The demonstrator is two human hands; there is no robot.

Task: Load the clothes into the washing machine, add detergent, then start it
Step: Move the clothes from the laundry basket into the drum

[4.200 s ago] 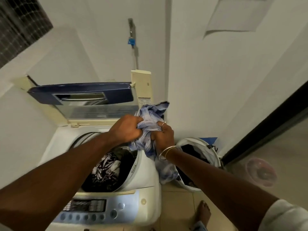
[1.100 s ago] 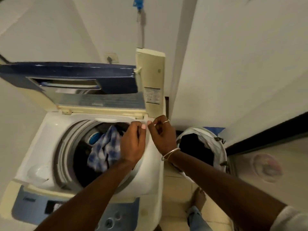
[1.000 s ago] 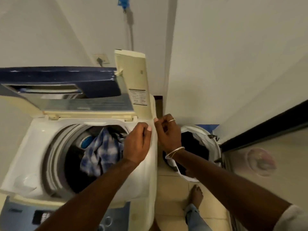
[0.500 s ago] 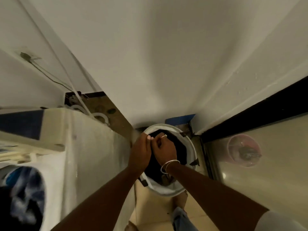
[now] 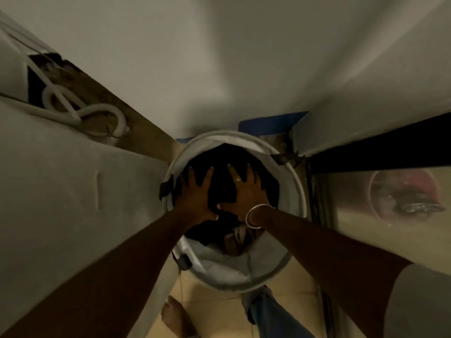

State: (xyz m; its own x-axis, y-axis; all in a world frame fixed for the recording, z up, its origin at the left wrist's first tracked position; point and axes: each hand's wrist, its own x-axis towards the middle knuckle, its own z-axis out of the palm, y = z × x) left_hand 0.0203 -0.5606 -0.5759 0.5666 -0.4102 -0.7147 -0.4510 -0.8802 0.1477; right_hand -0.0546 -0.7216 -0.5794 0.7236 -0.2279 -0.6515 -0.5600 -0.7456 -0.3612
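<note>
Both hands, left hand (image 5: 195, 193) and right hand (image 5: 246, 191), lie flat with fingers splayed wide on dark clothes (image 5: 241, 157) heaped in a round basket (image 5: 299, 189). The basket stands upright on a tiled floor (image 5: 214, 311), mouth facing up. The heap shows no clear long axis. The washer (image 5: 73, 191) stands just left of it, a white wall (image 5: 219, 57) behind and a hose (image 5: 97, 113) coiled in the corner.

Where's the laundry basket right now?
In the head view the laundry basket stands at centre on the floor, between the washing machine at left and the door frame at right. The left hand and right hand press dark clothes inside it.
</note>
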